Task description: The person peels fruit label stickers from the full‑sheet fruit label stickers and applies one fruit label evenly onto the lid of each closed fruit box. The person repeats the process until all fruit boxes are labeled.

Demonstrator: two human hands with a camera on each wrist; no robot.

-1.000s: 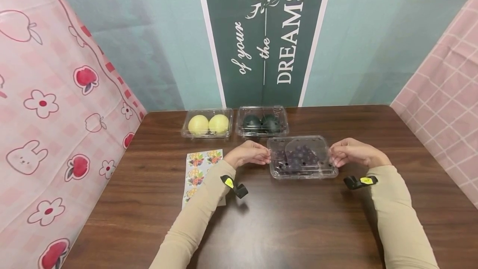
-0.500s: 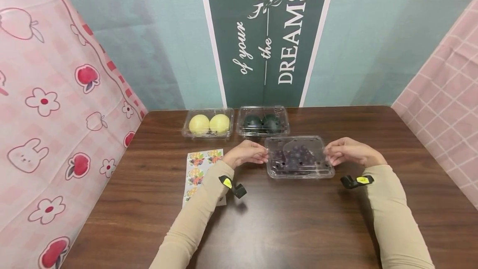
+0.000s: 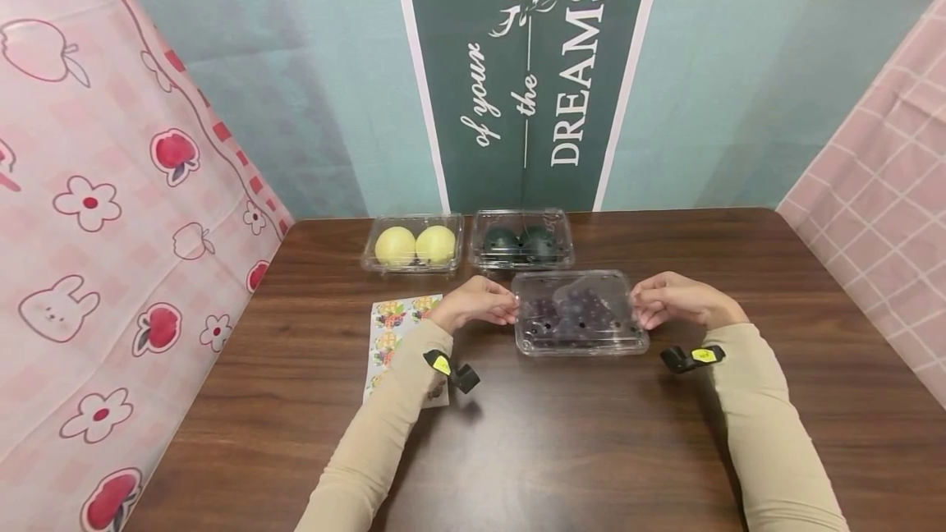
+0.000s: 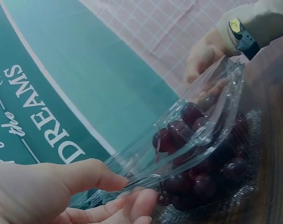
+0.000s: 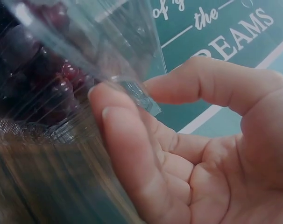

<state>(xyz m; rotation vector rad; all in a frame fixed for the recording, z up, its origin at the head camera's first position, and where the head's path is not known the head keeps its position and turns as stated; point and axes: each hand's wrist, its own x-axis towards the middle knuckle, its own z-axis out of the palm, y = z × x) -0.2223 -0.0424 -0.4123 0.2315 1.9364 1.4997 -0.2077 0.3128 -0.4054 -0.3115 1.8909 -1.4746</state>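
A clear plastic clamshell box with dark purple grapes inside stands on the wooden table. My left hand pinches the rim at its left end between thumb and fingers. At the opposite end my right hand pinches the rim, and the right wrist view shows thumb and fingertips on a corner of the plastic. The lid lies over the grapes; whether it is latched I cannot tell.
Behind stand two more clear boxes, one with two pale yellow fruits and one with two dark green fruits. A sheet of fruit stickers lies partly under my left forearm. A printed cloth hangs behind the table.
Both hands and the box of grapes have shifted a little to the left, with the grip at each end kept. The two boxes behind and the sticker sheet stay put.
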